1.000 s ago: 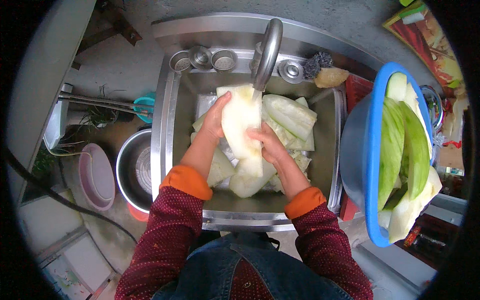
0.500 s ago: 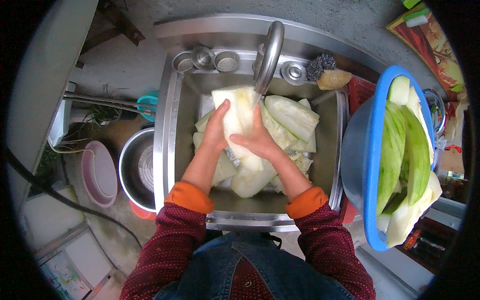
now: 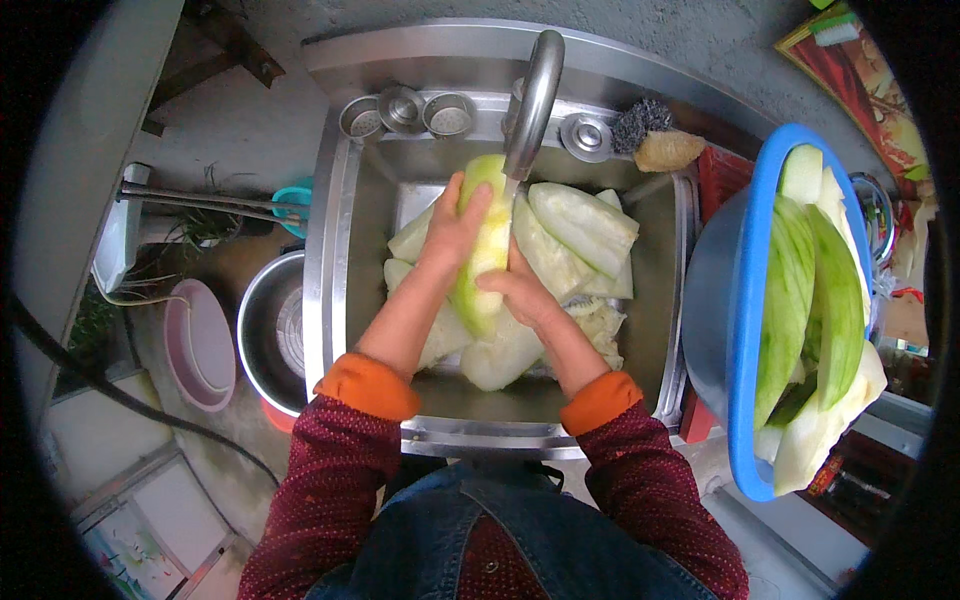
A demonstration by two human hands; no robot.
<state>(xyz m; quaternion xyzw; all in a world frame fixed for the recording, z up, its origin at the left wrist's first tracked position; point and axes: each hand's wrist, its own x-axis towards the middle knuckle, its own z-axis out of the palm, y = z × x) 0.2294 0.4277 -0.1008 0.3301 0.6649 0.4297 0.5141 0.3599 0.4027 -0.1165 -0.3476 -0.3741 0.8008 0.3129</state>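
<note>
Under the curved metal faucet (image 3: 538, 100) I hold a long piece of peeled winter melon (image 3: 489, 250), its pale green outer side facing up. My left hand (image 3: 455, 225) is closed along its left edge. My right hand (image 3: 520, 288) grips the lower right side, thumb on top and the other fingers partly hidden. Water seems to run from the spout onto the piece. Below and around it, several more pale melon pieces (image 3: 585, 225) lie in the steel sink (image 3: 650, 300).
A blue basin (image 3: 745, 330) heaped with green melon slices (image 3: 825, 290) stands right of the sink. Drain strainers (image 3: 448, 115), a dark scrubber (image 3: 640, 122) and a tan sponge (image 3: 670, 150) sit along the back ledge. Left are a steel pot (image 3: 270, 335) and a pink basin (image 3: 198, 345).
The melon piece has been turned in my hands, from its whitish inner face to its green outer side. Both hands have shifted their hold on it; my left hand now lies more across it.
</note>
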